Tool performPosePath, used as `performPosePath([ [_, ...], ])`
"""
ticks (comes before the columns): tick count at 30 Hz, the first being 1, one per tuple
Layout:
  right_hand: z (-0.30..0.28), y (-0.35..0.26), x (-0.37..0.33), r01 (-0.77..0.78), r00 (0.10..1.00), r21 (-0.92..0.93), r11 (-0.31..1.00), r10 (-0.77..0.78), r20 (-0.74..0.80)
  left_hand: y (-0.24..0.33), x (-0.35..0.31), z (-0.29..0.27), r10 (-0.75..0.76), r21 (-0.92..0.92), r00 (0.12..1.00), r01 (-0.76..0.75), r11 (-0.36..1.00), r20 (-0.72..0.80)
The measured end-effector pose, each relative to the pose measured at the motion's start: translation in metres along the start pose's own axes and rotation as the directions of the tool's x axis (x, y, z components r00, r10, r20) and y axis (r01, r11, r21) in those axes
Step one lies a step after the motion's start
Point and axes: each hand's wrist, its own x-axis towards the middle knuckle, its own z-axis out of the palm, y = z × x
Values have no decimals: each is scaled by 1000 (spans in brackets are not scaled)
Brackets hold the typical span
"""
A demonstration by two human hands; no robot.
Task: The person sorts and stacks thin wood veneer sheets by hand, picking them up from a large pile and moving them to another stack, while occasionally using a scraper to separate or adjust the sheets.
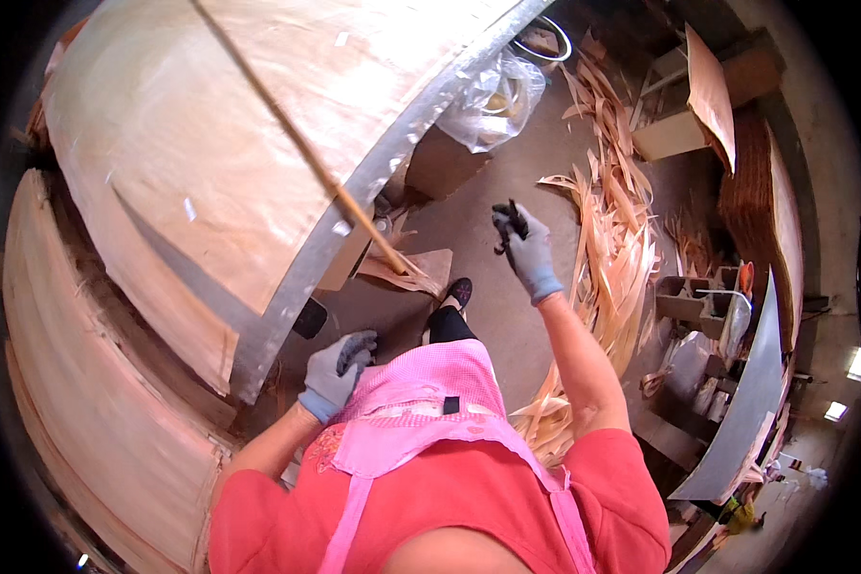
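My right hand point(529, 251), in a grey glove with dark fingertips, is raised over the floor, its fingers loosely bent and apart. No object shows in it. Close to my pink apron point(421, 383), my left hand point(335, 374) hangs in a matching glove, fingers slightly curled with gaps between them. Ahead and to the left, a large pale wood veneer sheet point(210, 124) covers a table with a grey metal edge point(292, 277). A long thin wooden stick point(301, 143) lies across the veneer and juts past that edge. Neither hand touches it.
Veneer strips point(617, 230) are heaped along the floor to the right. A stack of veneer point(105, 383) stands at the left. A clear plastic bag point(496, 100) hangs by the table. Hollow blocks point(684, 301) and a tall brown veneer stack point(751, 201) stand at right.
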Motion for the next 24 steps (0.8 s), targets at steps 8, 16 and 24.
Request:
performPosePath([
  [8,-67,-1,156,74,997,-370,926,-69,27,47,116,99,-81,-266,988,115,957,135],
  [16,-54,25,297,229,968,-661,715,-240,76,72,206,161,-186,-528,982,166,833,15],
  [24,-69,24,300,42,996,111,993,-50,71,54,350,174,-106,-756,994,78,651,11],
])
